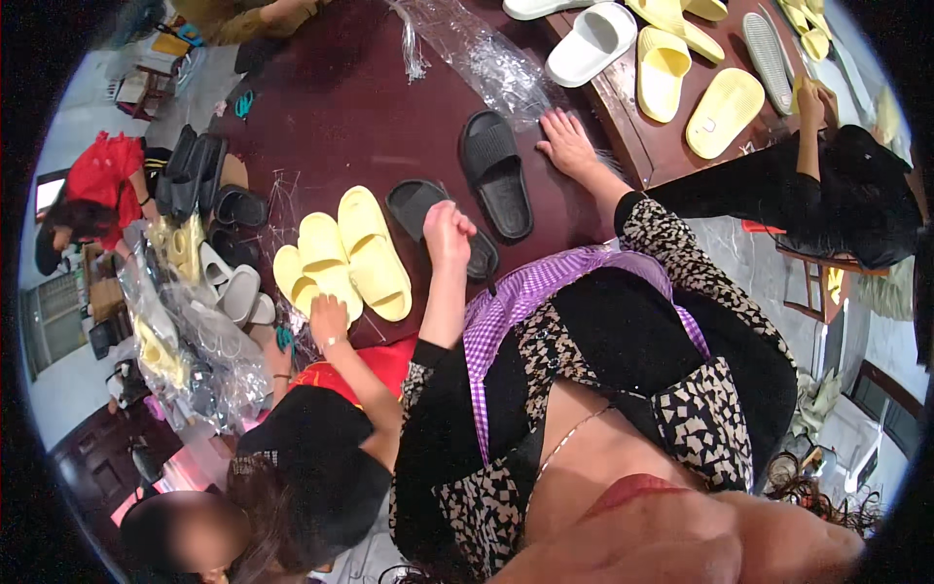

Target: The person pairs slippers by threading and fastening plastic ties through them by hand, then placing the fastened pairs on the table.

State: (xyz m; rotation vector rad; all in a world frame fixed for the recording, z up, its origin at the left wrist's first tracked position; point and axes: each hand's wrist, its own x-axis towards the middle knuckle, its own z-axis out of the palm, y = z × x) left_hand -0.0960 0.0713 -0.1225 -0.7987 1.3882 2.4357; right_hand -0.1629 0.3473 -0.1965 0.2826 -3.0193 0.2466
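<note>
Over the dark red table, my left hand is raised with its fingers curled in, in front of a black slide slipper that it partly covers. Whatever those fingers may hold is hidden. My right hand lies with fingers stretched out on the table, beside the end of some clear plastic bags. Between my hands lies a second black slipper, its strap facing up.
At left, a co-worker's hand touches yellow slippers. Grey slippers and plastic-wrapped ones lie beyond. On the right-hand table are yellow and white slippers, with another person beside it. Teal scissors lie far left.
</note>
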